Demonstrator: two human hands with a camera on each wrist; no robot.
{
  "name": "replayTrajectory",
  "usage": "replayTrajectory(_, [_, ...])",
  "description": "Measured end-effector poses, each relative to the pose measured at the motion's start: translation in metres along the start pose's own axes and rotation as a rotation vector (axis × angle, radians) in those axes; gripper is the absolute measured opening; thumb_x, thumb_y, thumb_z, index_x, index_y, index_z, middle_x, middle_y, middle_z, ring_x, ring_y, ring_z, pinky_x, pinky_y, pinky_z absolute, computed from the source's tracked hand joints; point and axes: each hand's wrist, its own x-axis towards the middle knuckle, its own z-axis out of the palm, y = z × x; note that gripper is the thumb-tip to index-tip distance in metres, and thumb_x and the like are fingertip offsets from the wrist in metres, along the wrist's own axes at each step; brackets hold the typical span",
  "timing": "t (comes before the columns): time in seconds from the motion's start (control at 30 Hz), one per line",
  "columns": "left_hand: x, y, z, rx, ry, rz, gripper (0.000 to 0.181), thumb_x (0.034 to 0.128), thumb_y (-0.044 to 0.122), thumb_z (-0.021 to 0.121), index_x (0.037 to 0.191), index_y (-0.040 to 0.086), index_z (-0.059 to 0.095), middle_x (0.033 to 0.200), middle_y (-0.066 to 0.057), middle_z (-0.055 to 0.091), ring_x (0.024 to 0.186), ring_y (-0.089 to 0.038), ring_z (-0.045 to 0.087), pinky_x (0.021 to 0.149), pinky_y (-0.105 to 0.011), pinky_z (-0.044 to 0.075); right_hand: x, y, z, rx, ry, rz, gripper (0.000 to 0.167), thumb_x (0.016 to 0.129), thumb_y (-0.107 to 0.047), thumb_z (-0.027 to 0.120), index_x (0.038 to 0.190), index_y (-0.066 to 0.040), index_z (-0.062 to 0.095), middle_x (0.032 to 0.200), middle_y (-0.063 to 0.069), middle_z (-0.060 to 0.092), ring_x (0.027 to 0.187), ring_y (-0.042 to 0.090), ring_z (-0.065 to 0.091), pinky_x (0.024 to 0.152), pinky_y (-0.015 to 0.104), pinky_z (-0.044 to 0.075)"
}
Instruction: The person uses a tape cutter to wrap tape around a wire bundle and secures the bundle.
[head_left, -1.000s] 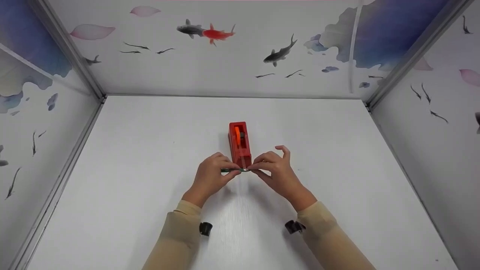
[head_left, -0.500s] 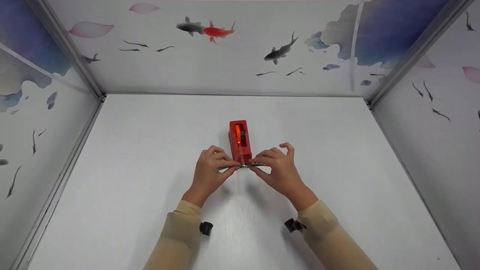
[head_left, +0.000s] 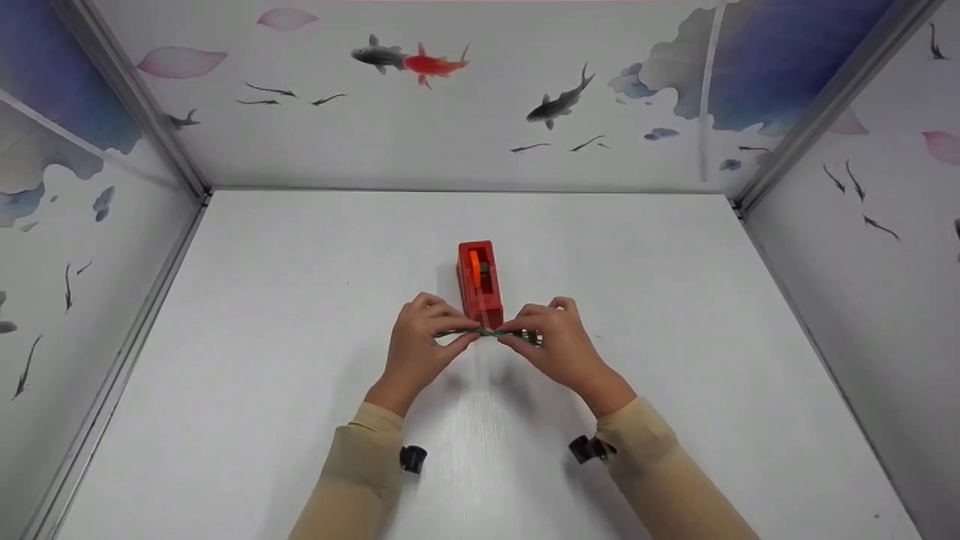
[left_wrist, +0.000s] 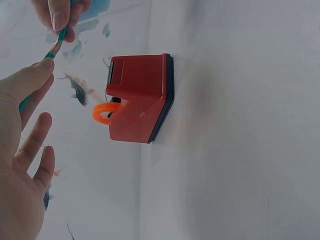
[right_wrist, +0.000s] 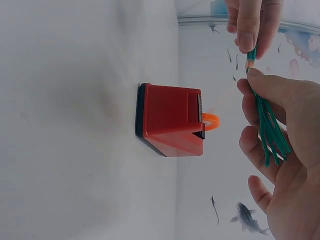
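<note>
Between the paired fingers of my left hand and right hand, a green bundle of thin strands runs crosswise, held up off the bench. Each thumb and forefinger pinches it, the two grips close together with only a short stretch showing between them. There I see a pale band, which I take for clear tape, so I judge the gathering done and the wrapping at least begun. Whether the band goes all the way round or is stuck down, I cannot tell; smoothing or closing it may be what is left. On my right, the strand ends fan loose past the pinch, over my other fingers, which are bent beneath them. On my left, the spare fingers stand apart from the bundle.

Just beyond, the red tape dispenser sits upright on the bench, its near end toward my fingers, an orange ring set inside. Farther out stand fish-painted panels.
</note>
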Motion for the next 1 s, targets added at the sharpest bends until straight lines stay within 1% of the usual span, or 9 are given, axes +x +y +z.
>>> replayTrajectory(0.1, [-0.0003, 0.0009, 0.0005, -0.023, -0.015, -0.032, 0.02, 0.0823, 0.029, 0.089, 0.1, 0.021, 0.085, 0.09, 0.005, 0.077, 0.096, -0.014, 0.058, 0.087, -0.037, 0.049, -0.0003, 0.0, 0.0005, 0.031, 0.032, 0.001, 0.012, 0.089, -0.025, 0.083, 0.101, -0.023, 0.084, 0.084, -0.01, 0.073, 0.074, 0.004, 0.063, 0.095, 0.047, 0.031])
replayTrajectory(0.2, [-0.0017, 0.0017, 0.0013, -0.032, -0.015, -0.038, 0.02, 0.0834, 0.029, 0.088, 0.101, 0.02, 0.085, 0.091, 0.005, 0.077, 0.096, -0.014, 0.059, 0.087, -0.038, 0.05, -0.0018, 0.0008, 0.0013, 0.045, 0.076, -0.014, 0.013, 0.087, -0.021, 0.085, 0.1, -0.021, 0.085, 0.084, -0.008, 0.072, 0.076, 0.007, 0.065, 0.094, 0.047, 0.032])
replayTrajectory(0.3, [-0.0034, 0.0021, 0.0015, -0.041, -0.014, -0.044, 0.019, 0.0844, 0.027, 0.088, 0.102, 0.02, 0.084, 0.09, 0.005, 0.077, 0.095, -0.014, 0.06, 0.086, -0.038, 0.051, -0.0034, 0.002, 0.002, 0.03, 0.119, -0.058, 0.013, 0.086, -0.02, 0.085, 0.1, -0.019, 0.085, 0.085, -0.006, 0.07, 0.076, 0.01, 0.065, 0.093, 0.046, 0.033])
replayTrajectory(0.37, [-0.0035, 0.0023, 0.0011, -0.05, -0.025, -0.065, 0.02, 0.0847, 0.027, 0.087, 0.103, 0.02, 0.084, 0.09, 0.006, 0.077, 0.095, -0.013, 0.06, 0.085, -0.037, 0.051, -0.0035, 0.0026, 0.002, 0.003, 0.142, -0.101, 0.013, 0.088, -0.02, 0.084, 0.1, -0.017, 0.085, 0.085, -0.004, 0.07, 0.077, 0.01, 0.066, 0.094, 0.048, 0.034])
replayTrajectory(0.47, [-0.0022, 0.0027, -0.0002, -0.071, -0.065, -0.115, 0.021, 0.0859, 0.028, 0.086, 0.106, 0.021, 0.083, 0.093, 0.009, 0.078, 0.094, -0.011, 0.06, 0.085, -0.035, 0.051, -0.003, 0.0032, 0.0021, -0.035, 0.169, -0.152, 0.012, 0.088, -0.019, 0.083, 0.1, -0.016, 0.085, 0.086, -0.004, 0.07, 0.077, 0.01, 0.067, 0.095, 0.051, 0.035])
replayTrajectory(0.6, [0.0006, 0.0034, -0.0018, -0.11, -0.149, -0.201, 0.021, 0.0887, 0.032, 0.083, 0.107, 0.022, 0.083, 0.094, 0.01, 0.078, 0.092, -0.011, 0.06, 0.084, -0.037, 0.052, -0.0024, 0.0033, 0.0017, -0.06, 0.195, -0.194, 0.012, 0.088, -0.017, 0.083, 0.1, -0.015, 0.085, 0.087, -0.003, 0.069, 0.077, 0.011, 0.069, 0.094, 0.051, 0.034])
replayTrajectory(0.7, [0.0016, 0.004, -0.0026, -0.14, -0.205, -0.257, 0.019, 0.0904, 0.032, 0.081, 0.107, 0.022, 0.083, 0.094, 0.008, 0.077, 0.092, -0.014, 0.061, 0.084, -0.044, 0.054, -0.0023, 0.003, 0.0014, -0.058, 0.204, -0.208, 0.013, 0.088, -0.017, 0.083, 0.1, -0.016, 0.085, 0.087, -0.003, 0.069, 0.078, 0.012, 0.069, 0.094, 0.051, 0.033])
replayTrajectory(0.8, [0.0018, 0.0045, -0.0029, -0.161, -0.23, -0.285, 0.018, 0.0909, 0.029, 0.081, 0.106, 0.02, 0.083, 0.094, 0.006, 0.076, 0.093, -0.017, 0.062, 0.086, -0.049, 0.055, -0.0022, 0.0032, 0.0019, -0.05, 0.206, -0.209, 0.013, 0.088, -0.017, 0.083, 0.101, -0.016, 0.085, 0.087, -0.002, 0.069, 0.079, 0.012, 0.069, 0.093, 0.05, 0.032])
replayTrajectory(1.0, [0.0003, 0.005, -0.0013, -0.167, -0.227, -0.281, 0.015, 0.0894, 0.026, 0.083, 0.104, 0.02, 0.083, 0.093, 0.005, 0.076, 0.093, -0.014, 0.062, 0.087, -0.05, 0.056, -0.0037, 0.0067, 0.0048, -0.021, 0.196, -0.163, 0.015, 0.086, -0.019, 0.085, 0.1, -0.017, 0.084, 0.087, -0.004, 0.071, 0.081, 0.01, 0.069, 0.095, 0.051, 0.031])
